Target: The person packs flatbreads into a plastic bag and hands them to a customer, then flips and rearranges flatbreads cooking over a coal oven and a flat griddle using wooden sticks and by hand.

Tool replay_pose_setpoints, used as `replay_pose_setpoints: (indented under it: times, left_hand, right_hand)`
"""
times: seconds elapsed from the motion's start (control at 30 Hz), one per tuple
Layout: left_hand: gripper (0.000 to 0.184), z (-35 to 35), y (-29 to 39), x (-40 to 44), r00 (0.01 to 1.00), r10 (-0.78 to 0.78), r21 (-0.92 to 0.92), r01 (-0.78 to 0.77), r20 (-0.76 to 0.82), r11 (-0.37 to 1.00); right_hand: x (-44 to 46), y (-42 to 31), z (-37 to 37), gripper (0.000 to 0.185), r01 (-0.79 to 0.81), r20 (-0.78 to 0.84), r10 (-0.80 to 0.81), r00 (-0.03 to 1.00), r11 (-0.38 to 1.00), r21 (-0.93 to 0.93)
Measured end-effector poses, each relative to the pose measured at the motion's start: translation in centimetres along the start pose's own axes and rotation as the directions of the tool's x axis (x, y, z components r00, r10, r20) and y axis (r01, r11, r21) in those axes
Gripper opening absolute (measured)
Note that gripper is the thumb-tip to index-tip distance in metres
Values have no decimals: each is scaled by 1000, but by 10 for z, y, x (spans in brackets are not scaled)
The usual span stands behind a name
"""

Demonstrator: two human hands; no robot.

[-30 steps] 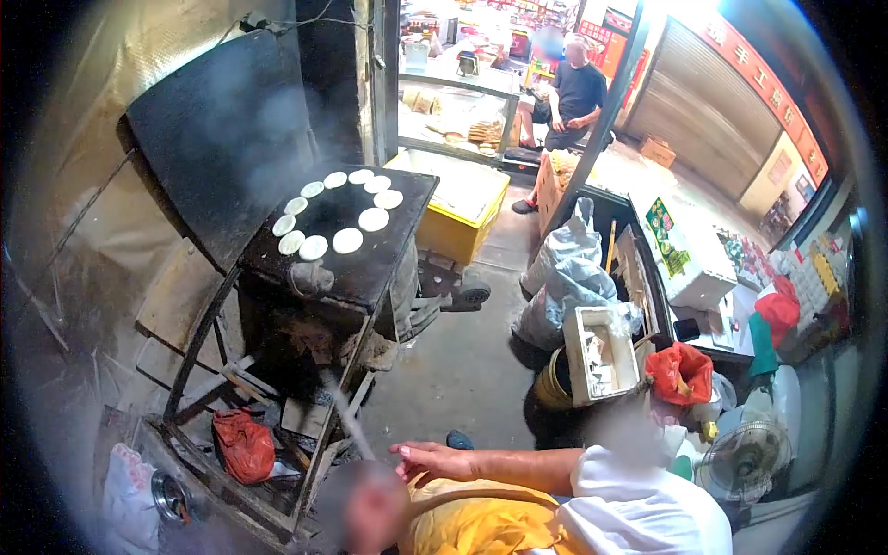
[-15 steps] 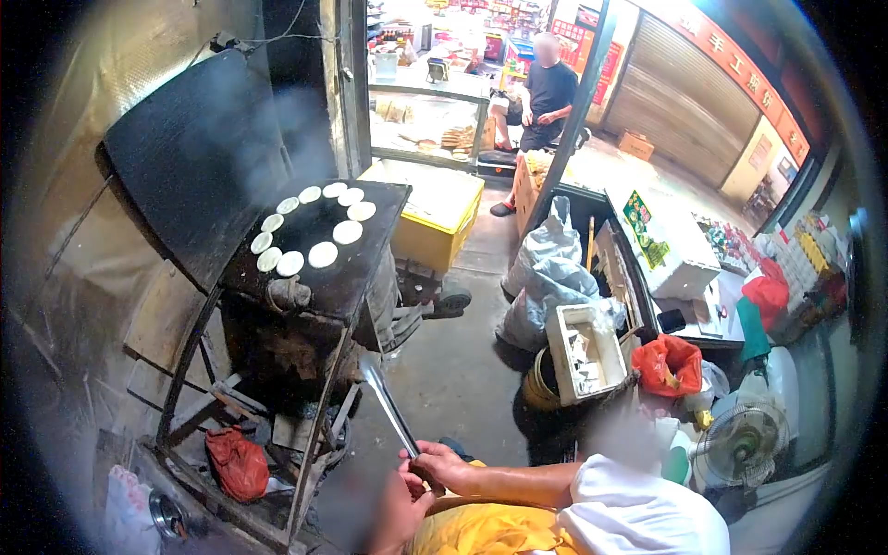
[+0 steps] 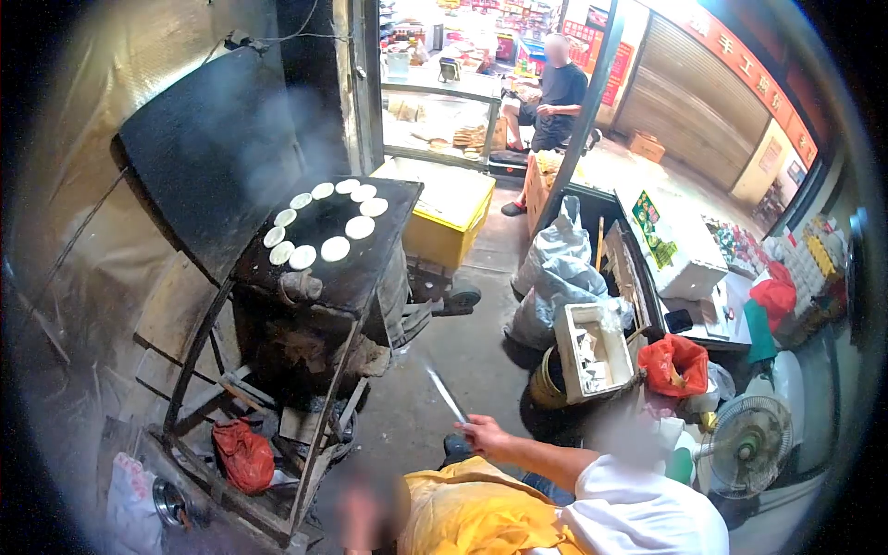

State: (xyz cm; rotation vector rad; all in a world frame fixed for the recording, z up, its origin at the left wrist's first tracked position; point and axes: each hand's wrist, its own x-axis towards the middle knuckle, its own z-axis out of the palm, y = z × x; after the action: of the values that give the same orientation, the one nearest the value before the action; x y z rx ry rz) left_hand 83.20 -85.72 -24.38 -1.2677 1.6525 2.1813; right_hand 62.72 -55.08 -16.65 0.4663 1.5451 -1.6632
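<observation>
In the lower middle, my right hand (image 3: 485, 437) is closed round the near end of a long, shiny, flat metal tool (image 3: 447, 394). Its far end points up and left over the floor, apart from the stove. My left hand (image 3: 363, 513) is low at the bottom edge, left of the yellow apron (image 3: 490, 504); blur hides its fingers. Several round, pale dough discs (image 3: 335, 249) lie in a ring on the black griddle (image 3: 361, 277), ahead and to the left. A raised black lid (image 3: 199, 162) stands behind them, with faint smoke in front.
A yellow box (image 3: 444, 231) stands beyond the griddle. To the right are grey sacks (image 3: 550, 277), a white foam box (image 3: 597, 351), a red bag (image 3: 673, 363) and a fan (image 3: 747, 444). Another red bag (image 3: 245, 456) lies below the griddle. A person (image 3: 558, 97) sits outside.
My left hand has let go of the metal tool and moved down and left. My right hand has carried the tool to the right, away from the stove. The camera view has shifted slightly.
</observation>
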Motion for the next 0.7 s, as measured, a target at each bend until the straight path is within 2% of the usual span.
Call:
replay_pose_setpoints:
  times: [0.07, 0.13, 0.2, 0.27, 0.3, 0.37, 0.4, 0.43, 0.5, 0.6, 0.67, 0.7]
  left_hand:
    - [19, -39, -50, 11, 992, -91, 146, 102, -86, 984]
    - [17, -76, -100, 13, 974, -156, 279, 197, -165, 940]
    - [16, -105, -139, 3, 955, -205, 392, 276, -216, 878]
    - [15, -123, -167, -9, 935, -254, 456, 344, -247, 821]
    - [14, -128, -174, -14, 932, -262, 479, 355, -251, 803]
    - [13, -132, -183, -17, 936, -251, 521, 346, -247, 780]
    - [13, -133, -184, -16, 940, -238, 536, 335, -244, 775]
    - [13, -133, -186, -13, 947, -220, 553, 316, -234, 771]
    - [13, -129, -180, -7, 965, -161, 579, 255, -209, 774]
    - [13, -118, -168, 10, 977, -84, 516, 175, -196, 838]
    - [16, -106, -158, 23, 978, -71, 181, 108, -196, 978]
    - [16, -94, -131, 17, 977, -71, 177, 108, -201, 978]
  right_hand:
    - [18, 43, -45, 21, -62, -198, 32, 980, 987, -147]
    - [11, 74, -87, 15, -99, -278, 82, 957, 994, -48]
    - [-5, 104, -122, 18, -138, -361, 102, 927, 988, -74]
    - [-4, 159, -175, 17, -125, -370, 91, 924, 990, -70]
    - [-13, 164, -181, 17, -127, -369, 92, 925, 989, -72]
    - [-33, 176, -191, 14, -310, -521, 191, 832, 939, -151]
    - [-28, 200, -209, 14, -313, -519, 193, 833, 937, -154]
    - [-19, 226, -227, 12, -248, -441, 95, 892, 921, -302]
    - [-21, 225, -221, 10, -277, -480, 104, 871, 911, -305]
    - [-24, 170, -168, 8, -241, -514, 84, 854, 939, -247]
    - [-19, 137, -140, 9, -240, -505, 105, 856, 948, -210]
    - [-17, 123, -130, 10, -210, -450, 96, 888, 955, -212]
